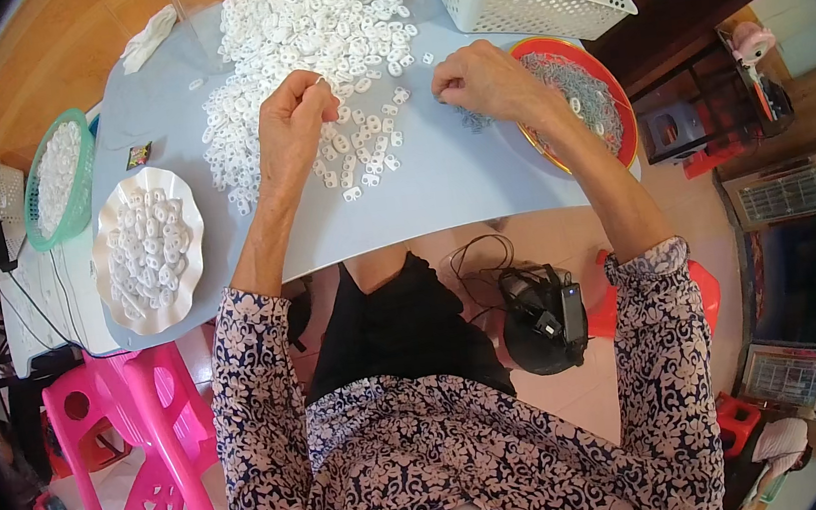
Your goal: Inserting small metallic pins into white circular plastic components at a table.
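Note:
My left hand (295,122) is closed in a pinch at the right side of a large heap of small white plastic pieces (315,9), oval with holes. A bit of white shows at its fingertips, apparently one such piece. Loose white pieces (371,148) lie spread on the table just right of that hand. Over the table to the right, my right hand (484,80) has its fingers curled together; what they hold, if anything, is hidden. Below it lies a small cluster of thin grey metal bits (475,119). More of these grey bits fill a red bowl (628,119) under my right wrist.
A wavy-edged white dish (109,279) of white pieces stands at the table's left, with a small wrapped packet (139,156) behind it. A green basket (86,196) sits farther left, a white perforated basket (542,16) at back right. A pink chair (138,487) is at lower left.

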`<state>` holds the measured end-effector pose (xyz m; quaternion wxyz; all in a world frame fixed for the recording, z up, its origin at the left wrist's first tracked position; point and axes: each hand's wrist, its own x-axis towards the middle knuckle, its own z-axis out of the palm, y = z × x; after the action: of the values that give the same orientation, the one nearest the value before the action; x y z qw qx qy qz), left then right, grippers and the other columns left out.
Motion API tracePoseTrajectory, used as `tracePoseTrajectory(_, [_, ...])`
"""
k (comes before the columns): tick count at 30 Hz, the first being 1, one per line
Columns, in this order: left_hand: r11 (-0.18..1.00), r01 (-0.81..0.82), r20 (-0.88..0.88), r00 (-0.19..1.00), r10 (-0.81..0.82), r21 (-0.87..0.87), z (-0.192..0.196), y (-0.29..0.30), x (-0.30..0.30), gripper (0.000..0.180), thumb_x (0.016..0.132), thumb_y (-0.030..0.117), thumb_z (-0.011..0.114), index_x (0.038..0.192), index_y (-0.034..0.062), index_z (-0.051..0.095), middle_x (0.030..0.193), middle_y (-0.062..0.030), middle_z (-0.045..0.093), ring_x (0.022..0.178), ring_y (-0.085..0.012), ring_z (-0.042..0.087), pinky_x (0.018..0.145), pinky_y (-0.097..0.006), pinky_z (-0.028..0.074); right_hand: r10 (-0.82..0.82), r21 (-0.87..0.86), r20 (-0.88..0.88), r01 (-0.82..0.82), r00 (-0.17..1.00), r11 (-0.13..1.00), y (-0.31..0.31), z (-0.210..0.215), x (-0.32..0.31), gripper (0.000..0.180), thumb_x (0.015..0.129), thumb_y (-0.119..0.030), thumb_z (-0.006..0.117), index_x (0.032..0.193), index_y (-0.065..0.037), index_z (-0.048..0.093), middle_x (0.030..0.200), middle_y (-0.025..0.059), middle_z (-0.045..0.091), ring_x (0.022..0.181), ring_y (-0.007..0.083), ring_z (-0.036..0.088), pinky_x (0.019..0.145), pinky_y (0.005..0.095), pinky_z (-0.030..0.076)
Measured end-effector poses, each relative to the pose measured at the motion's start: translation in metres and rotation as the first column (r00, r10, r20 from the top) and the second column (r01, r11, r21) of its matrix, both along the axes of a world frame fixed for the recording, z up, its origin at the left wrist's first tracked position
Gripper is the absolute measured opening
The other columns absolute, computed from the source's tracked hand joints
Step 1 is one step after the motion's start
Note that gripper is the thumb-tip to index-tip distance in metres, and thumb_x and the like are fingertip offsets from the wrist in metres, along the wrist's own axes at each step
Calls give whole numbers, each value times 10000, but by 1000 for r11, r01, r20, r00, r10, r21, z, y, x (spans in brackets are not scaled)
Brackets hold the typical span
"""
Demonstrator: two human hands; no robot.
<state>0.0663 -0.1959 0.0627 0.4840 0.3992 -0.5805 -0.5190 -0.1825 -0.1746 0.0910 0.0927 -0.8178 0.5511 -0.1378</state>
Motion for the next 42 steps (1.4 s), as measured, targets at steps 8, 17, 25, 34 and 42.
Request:
tracePoseTrajectory(8, [1000,12,-5,1000,-12,-19,-5,0,-1,155,840,143,507,774,35,595,648,-3,564,622,-47,491,556,-199,356,-125,6,22,125,992,992,1,2,-6,122,741,-89,599,811,-16,668,709,135,643,635,267,611,607,346,474])
tracePoseTrajectory(17, [1000,24,-1,1000,-24,-8,-7,0,-1,149,840,142,507,768,42,591,637,6,550,614,-39,472,548,-203,346,-104,-97,-115,93,988,991,-3,-4,11,113,735,-98,598,761,-21,676,710,160,636,666,314,608,636,391,483])
tracePoseTrajectory(25, [1000,31,-6,1000,-31,2,-6,2,-2,140,843,143,514,795,37,592,626,12,540,599,-37,462,538,-202,341,-77,-102,-248,53,966,993,-16,-2,27,117,680,-105,638,703,9,628,747,222,622,701,364,614,658,436,505])
tracePoseTrajectory(34, [994,109,-22,994,-110,-31,-7,4,-3,161,841,144,519,761,21,586,620,9,550,598,-51,496,545,-205,375,-261,305,804,6,534,952,4,-31,59,100,806,-56,627,872,16,649,796,35,636,656,87,556,619,225,462])
tracePoseTrajectory(42, [964,265,56,963,-263,-29,-8,5,-6,155,832,127,501,739,21,566,615,9,539,585,-48,472,531,-211,360,-235,258,948,-89,214,962,12,-54,66,130,856,-91,635,940,7,625,801,10,616,705,75,548,655,214,456])
